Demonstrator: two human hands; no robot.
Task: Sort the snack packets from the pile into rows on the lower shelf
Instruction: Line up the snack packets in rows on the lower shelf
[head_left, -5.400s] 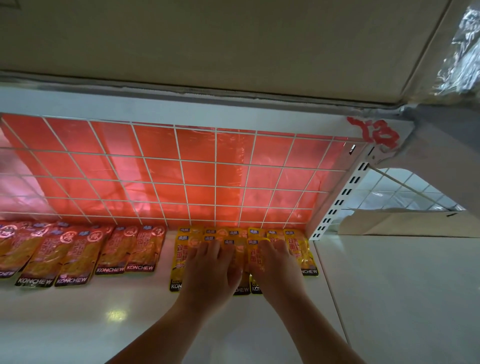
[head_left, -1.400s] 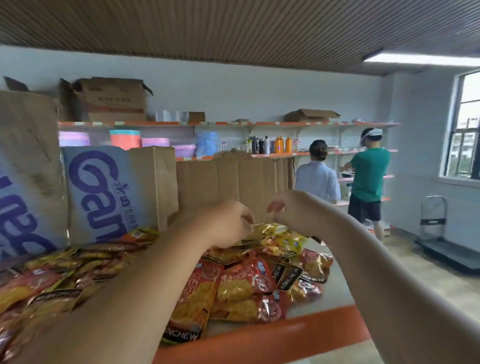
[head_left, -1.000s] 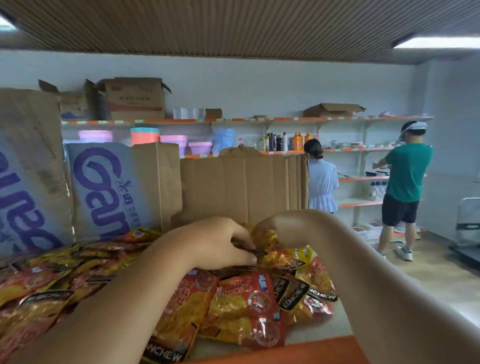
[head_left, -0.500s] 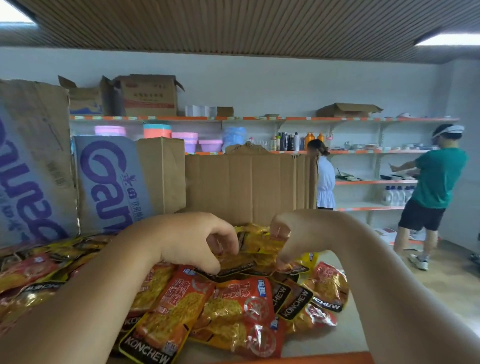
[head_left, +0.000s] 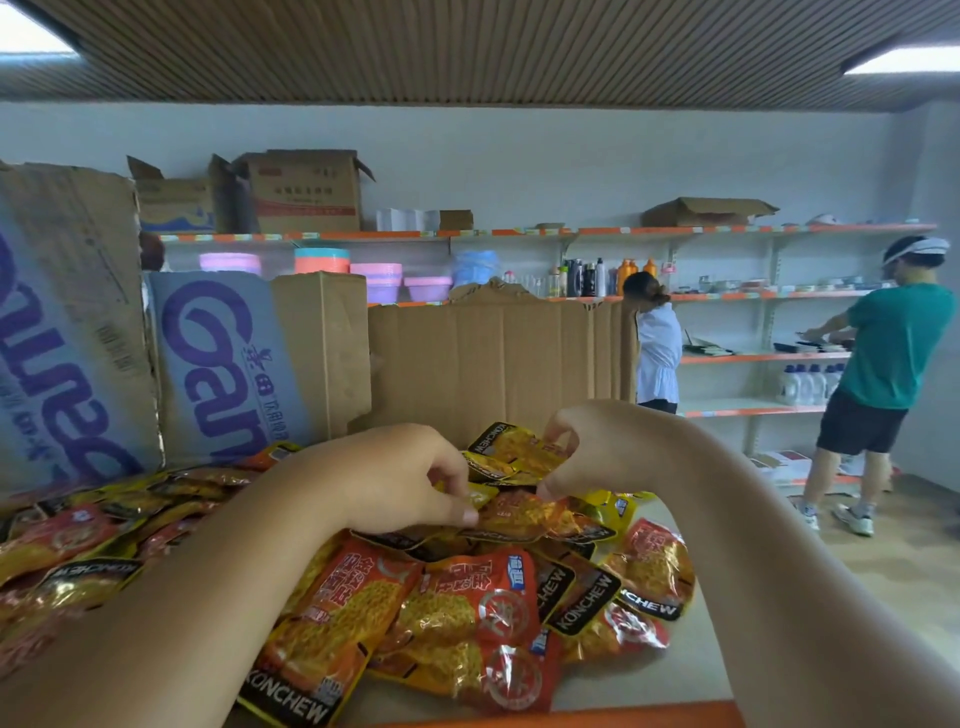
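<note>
Flat pale shelf top (head_left: 675, 675) with orange front edge. Heap of glossy red and yellow foil snack packets (head_left: 457, 613) lies directly on it. Brown cardboard boxes (head_left: 493, 364) stand behind the heap.

Probably shop stockroom: goods shelves (head_left: 727, 296), cardboard boxes (head_left: 306, 192), snack packets (head_left: 457, 613) heaped.

- Slatted brown ceiling (head_left: 467, 52) is running overhead, with light panels (head_left: 904, 58) glowing at both corners.
- Pale wall (head_left: 519, 166) is backing orange-edged shelves (head_left: 727, 229) that are holding boxes, pastel tubs (head_left: 382, 278) and bottles (head_left: 597, 278).
- Big cardboard sheets (head_left: 498, 364) are standing up front, two printed in purple.
- Two people (head_left: 883, 364) are facing those shelves, standing on a tan floor (head_left: 909, 561).
</note>
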